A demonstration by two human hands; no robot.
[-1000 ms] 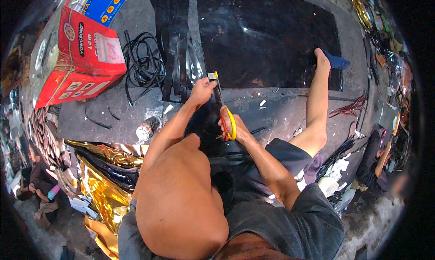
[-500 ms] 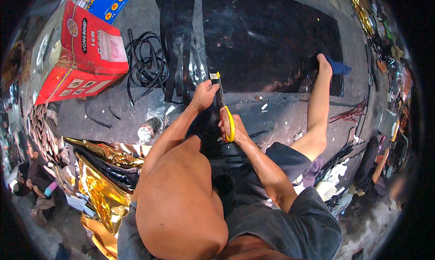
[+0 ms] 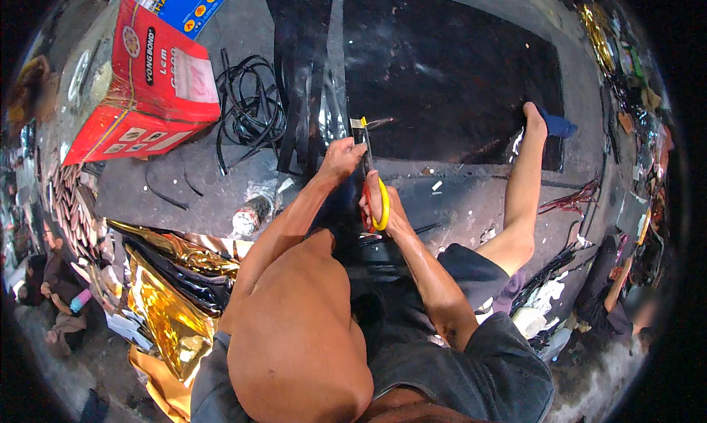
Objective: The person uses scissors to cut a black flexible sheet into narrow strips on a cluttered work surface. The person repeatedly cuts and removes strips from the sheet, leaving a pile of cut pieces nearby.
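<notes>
In front of me, my right hand (image 3: 384,205) is closed around the handles of a pair of scissors (image 3: 382,211); one handle is yellow, and a bit of red shows beside my fingers. The dark blades point away from me. Just left of them my left hand (image 3: 342,160) pinches a narrow black strip (image 3: 359,134) with a yellow and pale end. The blades run close beside this strip; whether they touch it I cannot tell. Beyond both hands, a large black sheet (image 3: 442,69) lies flat on the grey work surface, with long black strips (image 3: 302,69) to its left.
A red box (image 3: 158,77), a blue box (image 3: 193,7) and a coiled black cord (image 3: 250,106) lie at the left. Gold foil (image 3: 166,305) is at lower left, near a round container (image 3: 247,220). My foot (image 3: 549,121) rests on the sheet. People sit at both sides.
The whole view has shifted slightly, so things sit a little lower and to the right. Both hands keep their holds on the strip and the scissors, whose handles look a little more spread.
</notes>
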